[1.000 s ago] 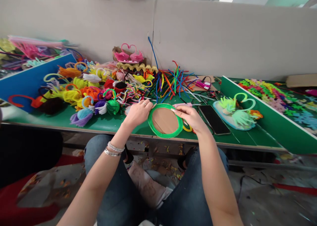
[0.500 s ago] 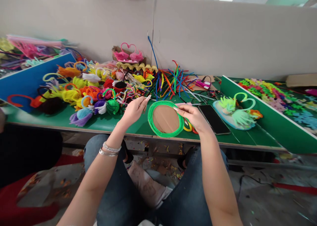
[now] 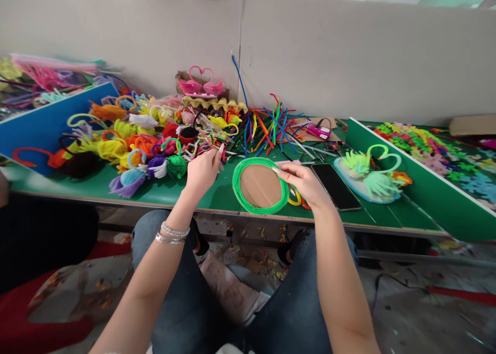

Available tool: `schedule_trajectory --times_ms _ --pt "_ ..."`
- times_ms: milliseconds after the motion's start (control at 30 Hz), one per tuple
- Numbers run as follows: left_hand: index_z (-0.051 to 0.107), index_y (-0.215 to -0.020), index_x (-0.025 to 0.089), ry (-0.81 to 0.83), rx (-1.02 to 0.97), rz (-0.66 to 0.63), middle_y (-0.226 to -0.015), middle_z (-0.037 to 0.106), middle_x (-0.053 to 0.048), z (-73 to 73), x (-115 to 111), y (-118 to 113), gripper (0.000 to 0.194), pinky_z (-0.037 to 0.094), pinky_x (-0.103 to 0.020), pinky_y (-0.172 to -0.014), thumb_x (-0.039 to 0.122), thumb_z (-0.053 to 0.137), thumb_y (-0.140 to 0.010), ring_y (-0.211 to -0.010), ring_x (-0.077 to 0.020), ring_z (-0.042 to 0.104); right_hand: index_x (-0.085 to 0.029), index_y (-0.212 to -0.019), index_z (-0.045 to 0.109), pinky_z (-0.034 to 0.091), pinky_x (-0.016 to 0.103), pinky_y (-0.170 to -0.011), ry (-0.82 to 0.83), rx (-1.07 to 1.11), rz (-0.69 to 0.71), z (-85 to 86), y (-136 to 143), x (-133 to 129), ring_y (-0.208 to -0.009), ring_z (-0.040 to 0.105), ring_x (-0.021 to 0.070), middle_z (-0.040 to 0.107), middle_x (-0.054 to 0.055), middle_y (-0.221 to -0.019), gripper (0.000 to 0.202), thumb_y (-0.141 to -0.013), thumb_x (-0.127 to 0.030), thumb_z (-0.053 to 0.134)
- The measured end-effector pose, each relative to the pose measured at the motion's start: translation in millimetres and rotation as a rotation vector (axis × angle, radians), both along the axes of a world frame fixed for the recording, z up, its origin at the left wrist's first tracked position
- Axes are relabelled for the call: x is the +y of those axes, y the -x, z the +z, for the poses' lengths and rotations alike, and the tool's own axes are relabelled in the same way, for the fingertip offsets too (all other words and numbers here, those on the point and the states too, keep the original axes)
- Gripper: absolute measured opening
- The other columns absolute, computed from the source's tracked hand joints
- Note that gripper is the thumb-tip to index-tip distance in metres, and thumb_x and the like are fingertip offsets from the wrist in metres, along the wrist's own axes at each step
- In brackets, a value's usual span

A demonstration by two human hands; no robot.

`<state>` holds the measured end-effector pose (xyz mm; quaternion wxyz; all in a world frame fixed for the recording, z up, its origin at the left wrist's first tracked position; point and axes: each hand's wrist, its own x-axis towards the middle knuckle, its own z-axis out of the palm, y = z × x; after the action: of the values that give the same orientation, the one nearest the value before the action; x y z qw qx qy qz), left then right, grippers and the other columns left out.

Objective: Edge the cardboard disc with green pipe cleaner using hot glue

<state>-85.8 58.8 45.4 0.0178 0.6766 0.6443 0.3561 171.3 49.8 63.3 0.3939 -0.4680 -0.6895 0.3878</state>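
Note:
My right hand grips the right edge of a round cardboard disc, its thumb on top. Bright green pipe cleaner runs in rings around the disc's rim, and bare brown cardboard shows in the middle. To the left of the disc and apart from it, my left hand has its fingers pinched together; what they hold, if anything, is too small to name. Scissors with yellow and orange handles lie partly hidden behind the disc and right hand. A black phone rests just right of that hand.
Several colourful pipe-cleaner swans crowd the left of the green table. Loose pipe cleaners are heaped at the back. Two pale green swans on a base sit by the right divider. A blue divider stands left.
My left hand has shifted slightly left and down, away from the disc, with its fingers still together. My right hand and the disc have barely moved.

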Motion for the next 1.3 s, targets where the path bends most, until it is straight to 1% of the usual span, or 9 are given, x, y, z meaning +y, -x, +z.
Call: schedule_trajectory --times_ms 67,133,333,467,600,900,1000,1133,1300 --pt "0.054 -0.088 0.019 -0.047 -0.128 -0.089 -0.089 0.065 -0.006 -0.8 1 0 0.02 0.041 -0.022 -0.058 0.037 0.045 -0.09 -0.074 -0.0145 0.06 -0.021 -0.072 0.067 0.035 0.036 -0.094 -0.009 0.005 -0.003 0.4 0 0 -0.099 0.055 0.0212 0.066 0.003 -0.09 0.025 -0.072 -0.046 0.064" --pt "0.053 -0.104 0.019 -0.091 -0.25 -0.171 -0.106 0.061 -0.008 -0.8 2 0 0.026 0.044 -0.022 -0.062 0.04 0.05 -0.087 -0.081 -0.0133 0.06 -0.021 -0.071 0.067 0.034 0.037 -0.095 -0.012 0.012 -0.009 0.0 0 0 -0.098 0.055 0.0211 0.066 0.003 -0.089 0.026 -0.072 -0.046 0.064" --pt "0.055 -0.07 0.017 0.002 -0.175 -0.358 -0.068 0.058 -0.002 5.3 -5 -7 0.044 0.04 -0.024 -0.065 0.043 0.03 -0.095 -0.067 -0.0125 0.054 -0.021 -0.076 0.068 0.04 0.032 -0.081 0.018 0.053 -0.066 -0.2 0 1 -0.088 0.055 0.0187 0.065 0.003 -0.082 0.029 -0.069 -0.049 0.066" --pt "0.052 -0.081 0.019 -0.005 -0.007 -0.399 -0.072 0.056 -0.001 4.1 -12 -17 0.033 0.037 -0.025 -0.062 0.041 0.032 -0.095 -0.067 -0.0137 0.052 -0.021 -0.078 0.068 0.039 0.027 -0.061 0.069 0.086 -0.132 -0.5 -1 1 -0.072 0.053 0.0155 0.062 0.001 -0.073 0.03 -0.068 -0.049 0.067" --pt "0.047 -0.084 0.02 -0.043 0.006 -0.408 -0.073 0.055 -0.002 -1.1 -12 -21 0.025 0.039 -0.026 -0.064 0.036 0.031 -0.095 -0.069 -0.0147 0.053 -0.021 -0.075 0.066 0.031 0.025 -0.049 0.099 0.115 -0.147 -0.1 -1 0 -0.055 0.045 0.0103 0.057 -0.002 -0.065 0.03 -0.067 -0.05 0.068" --pt "0.039 -0.077 0.022 -0.078 -0.074 -0.398 -0.066 0.047 0.0 -4.8 -11 -24 0.022 0.038 -0.027 -0.061 0.032 0.032 -0.094 -0.063 -0.0144 0.049 -0.021 -0.076 0.065 0.025 0.024 -0.043 0.126 0.134 -0.145 1.6 0 -2 -0.046 0.036 0.0072 0.051 -0.004 -0.058 0.034 -0.066 -0.053 0.068" --pt "0.04 -0.074 0.021 -0.012 -0.238 -0.467 -0.065 0.047 0.001 -1.4 -13 -24 0.027 0.04 -0.027 -0.061 0.037 0.03 -0.094 -0.062 -0.0138 0.048 -0.021 -0.073 0.064 0.024 0.024 -0.042 0.116 0.153 -0.17 2.1 1 -2 -0.045 0.034 0.007 0.046 -0.004 -0.056 0.032 -0.066 -0.052 0.069" --pt "0.048 -0.08 0.02 0.251 -0.484 -0.696 -0.066 0.054 0.0 3.1 -15 -23 0.025 0.047 -0.028 -0.063 0.042 0.042 -0.088 -0.066 -0.0152 0.057 -0.021 -0.074 0.063 0.024 0.024 -0.04 0.122 0.202 -0.242 5.2 2 -3 -0.044 0.032 0.007 0.042 -0.005 -0.054 0.033 -0.064 -0.052 0.069" --pt "0.054 -0.091 0.018 0.389 -0.599 -0.836 -0.08 0.065 -0.004 5.1 -16 -21 0.024 0.051 -0.028 -0.066 0.039 0.056 -0.081 -0.074 -0.0176 0.064 -0.021 -0.074 0.061 0.021 0.024 -0.039 0.13 0.228 -0.279 6.6 2 -4 -0.043 0.031 0.0065 0.04 -0.005 -0.054 0.032 -0.065 -0.05 0.068"
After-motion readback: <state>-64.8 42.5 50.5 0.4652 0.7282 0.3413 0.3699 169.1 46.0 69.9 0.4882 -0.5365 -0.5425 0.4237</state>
